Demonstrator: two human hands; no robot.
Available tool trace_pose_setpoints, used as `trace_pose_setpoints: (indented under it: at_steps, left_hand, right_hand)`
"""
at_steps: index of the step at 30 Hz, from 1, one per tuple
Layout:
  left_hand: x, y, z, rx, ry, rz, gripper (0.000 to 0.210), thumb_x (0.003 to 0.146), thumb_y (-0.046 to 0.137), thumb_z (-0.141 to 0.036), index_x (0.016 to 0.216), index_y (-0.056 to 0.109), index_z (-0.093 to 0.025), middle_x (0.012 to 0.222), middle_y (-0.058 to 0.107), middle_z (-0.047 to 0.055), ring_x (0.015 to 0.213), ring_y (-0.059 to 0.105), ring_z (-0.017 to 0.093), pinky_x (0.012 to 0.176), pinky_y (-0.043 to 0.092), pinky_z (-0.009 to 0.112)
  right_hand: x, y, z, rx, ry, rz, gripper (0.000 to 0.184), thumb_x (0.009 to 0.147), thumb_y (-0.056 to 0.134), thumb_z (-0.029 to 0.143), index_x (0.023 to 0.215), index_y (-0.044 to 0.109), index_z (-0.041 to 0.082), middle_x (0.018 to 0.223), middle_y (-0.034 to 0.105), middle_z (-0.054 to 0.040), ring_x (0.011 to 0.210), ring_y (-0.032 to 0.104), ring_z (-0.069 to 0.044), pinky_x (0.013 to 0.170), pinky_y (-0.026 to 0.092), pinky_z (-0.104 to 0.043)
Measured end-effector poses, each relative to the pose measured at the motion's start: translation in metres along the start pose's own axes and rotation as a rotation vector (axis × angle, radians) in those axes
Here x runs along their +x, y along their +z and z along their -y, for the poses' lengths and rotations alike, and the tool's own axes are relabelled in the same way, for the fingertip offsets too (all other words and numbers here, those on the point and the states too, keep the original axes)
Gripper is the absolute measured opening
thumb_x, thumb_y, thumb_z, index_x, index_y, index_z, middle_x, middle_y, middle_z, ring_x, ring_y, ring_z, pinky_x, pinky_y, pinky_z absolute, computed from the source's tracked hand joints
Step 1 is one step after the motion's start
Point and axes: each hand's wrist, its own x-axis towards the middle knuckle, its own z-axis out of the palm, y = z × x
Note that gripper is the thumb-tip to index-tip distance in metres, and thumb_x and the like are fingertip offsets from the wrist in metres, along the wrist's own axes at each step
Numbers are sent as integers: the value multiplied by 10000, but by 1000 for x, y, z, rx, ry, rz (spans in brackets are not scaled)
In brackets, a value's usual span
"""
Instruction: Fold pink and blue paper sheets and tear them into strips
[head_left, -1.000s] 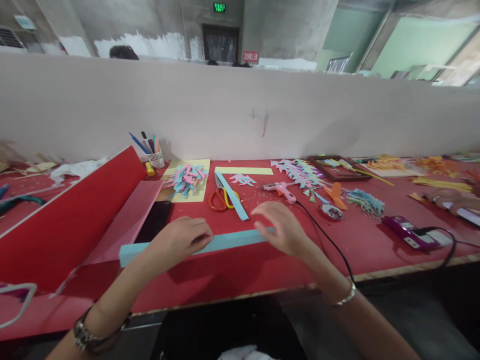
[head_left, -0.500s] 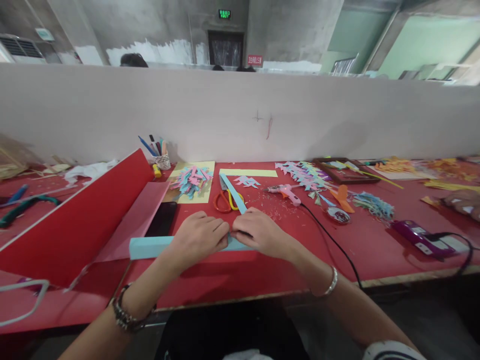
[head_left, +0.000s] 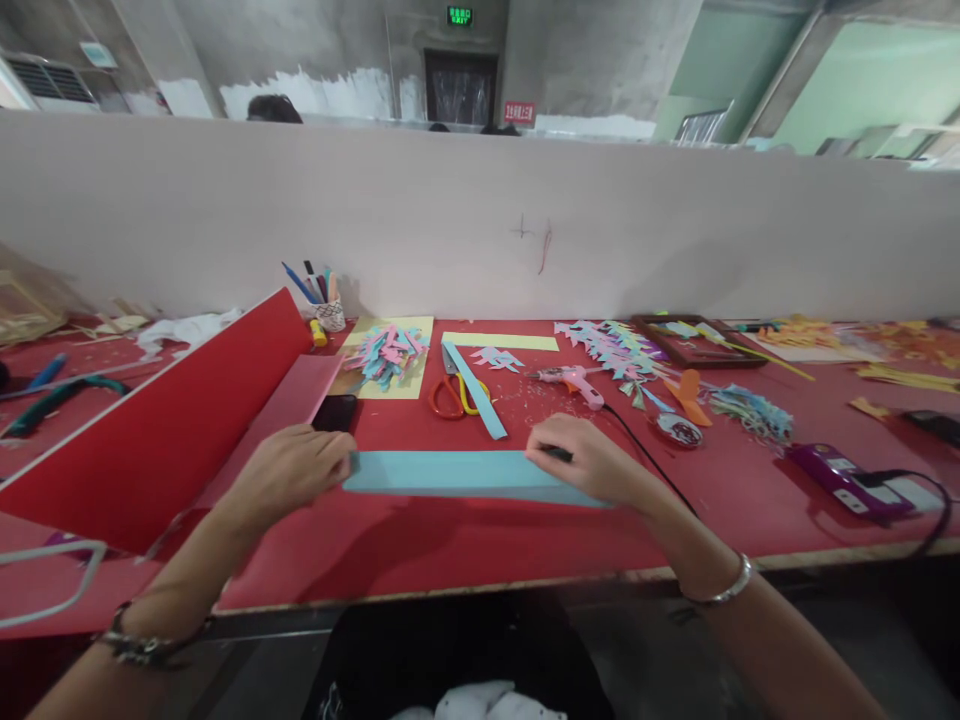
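A folded light-blue paper strip (head_left: 442,472) stretches sideways between my hands, above the red tabletop near its front edge. My left hand (head_left: 304,465) is closed on the strip's left end. My right hand (head_left: 581,455) pinches it toward the right end, and part of the strip passes beneath that hand. A small black object (head_left: 556,453) shows in my right fist; its kind is hidden. Just beyond the strip, a second narrow blue strip (head_left: 476,390) lies across scissors (head_left: 450,393) with red and yellow handles.
A pink glue gun (head_left: 574,382) trails a black cord to the right. Behind my left hand lie a phone (head_left: 335,412) and a pile of paper pieces (head_left: 388,355). A red board (head_left: 165,430) leans at left; a purple device (head_left: 847,480) sits at right.
My hands have moved apart along the strip, left hand leftward and right hand rightward, pulling it out straight. At the far right, another person's hand has gone from view.
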Motion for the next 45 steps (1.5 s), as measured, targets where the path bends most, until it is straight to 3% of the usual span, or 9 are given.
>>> trace_pose_setpoints:
  at_steps: [3,6,8,10,16,22,25,35,45]
  left_hand:
    - [-16,-5,10,59,-198,39,276,792,329,-120,542,409,-208,395,425,-64,393,396,94,458,256,237]
    - [-6,-12,-2,53,-438,-55,254,834,298,-160,655,471,-213,519,512,-42,493,466,108,525,342,233]
    - [13,-15,-22,-92,-335,-102,218,854,308,-261,881,509,-180,833,595,39,743,548,143,620,406,248]
    - [34,-14,-44,-198,-198,-11,276,851,342,-331,1008,495,-163,987,567,77,883,536,171,691,422,273]
    - [41,17,-94,-117,-27,50,139,795,459,-102,838,566,-180,726,603,-3,653,536,136,610,383,270]
    - [26,41,-124,-247,-90,178,136,750,539,-104,637,540,-180,588,565,-21,577,528,137,548,349,266]
    - [25,42,-125,-302,-82,214,167,764,530,-123,608,533,-186,559,553,-28,540,528,128,526,338,260]
    - [-3,30,-106,-354,-116,294,201,834,404,-150,720,564,-192,639,597,-18,598,574,142,557,380,259]
    - [1,35,-106,-370,-189,278,188,814,432,-158,674,554,-181,609,602,-8,570,572,154,545,400,267]
  right_hand:
    - [-4,-1,0,-39,-29,-16,274,855,352,233,614,464,167,577,506,5,563,430,-99,594,309,-218]
    - [-1,3,6,-88,-86,-9,258,866,356,224,664,505,165,610,545,6,575,439,-96,645,316,-231]
    - [3,8,13,-144,-141,-21,233,862,367,203,696,526,165,619,556,11,577,436,-94,681,316,-238]
    - [7,13,18,-245,-200,-77,228,850,371,175,697,539,165,611,549,11,584,429,-100,708,316,-246]
    - [-10,48,15,-571,-258,-150,242,830,391,135,653,554,163,640,552,-17,654,441,-136,747,308,-283]
    - [-33,106,17,-324,16,-54,99,784,498,187,718,570,170,665,567,-14,651,474,-134,630,324,-248]
    - [-33,112,19,-285,98,-12,108,792,502,195,713,573,176,679,579,-14,671,489,-136,643,325,-256]
    - [-37,96,15,-267,81,88,175,835,456,205,727,590,175,724,584,-17,682,485,-135,630,322,-253]
    - [-16,119,42,-380,248,-4,152,801,500,249,678,562,184,690,572,-10,691,492,-150,747,288,-314]
